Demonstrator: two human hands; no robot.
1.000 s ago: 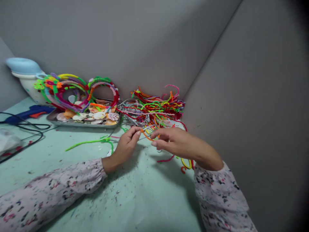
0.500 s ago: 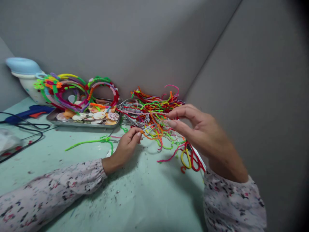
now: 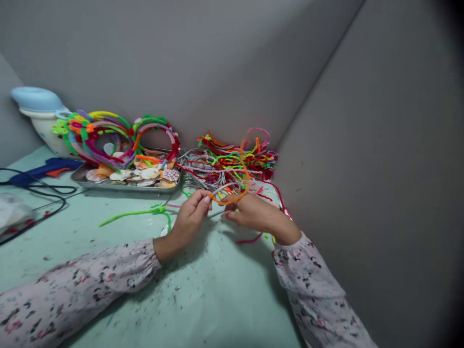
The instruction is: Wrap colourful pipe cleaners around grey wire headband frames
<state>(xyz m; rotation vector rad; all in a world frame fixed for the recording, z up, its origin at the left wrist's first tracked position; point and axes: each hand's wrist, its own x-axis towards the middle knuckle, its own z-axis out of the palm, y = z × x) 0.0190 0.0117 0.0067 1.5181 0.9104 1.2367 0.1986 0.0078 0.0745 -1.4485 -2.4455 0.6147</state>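
Observation:
My left hand (image 3: 191, 212) is closed in a pinch on an orange pipe cleaner (image 3: 247, 169) and the end of a thin pale grey band (image 3: 222, 187). From those fingertips the pipe cleaner runs right, past the top of my right hand, then curves up in a tall loose loop. My right hand (image 3: 250, 212) is beside it, fingers curled and closed, turned palm down. What its fingertips grip is hidden. Behind both hands lies a tangled heap of colourful pipe cleaners (image 3: 232, 157), with several thin grey bands (image 3: 195, 155) among them.
Wrapped headbands (image 3: 105, 150) stand in a metal tray (image 3: 126, 187) of seashells (image 3: 148, 173). Left of it are a blue glue gun (image 3: 36, 173), a black cord (image 3: 54, 193) and a blue-lidded container (image 3: 43, 116). A green pipe cleaner (image 3: 130, 215) lies in front. Grey walls stand behind and right.
My right hand has moved left and down, closing its fingers near my left hand. The orange pipe cleaner now loops upward. The scissors at the right are mostly hidden by my right arm.

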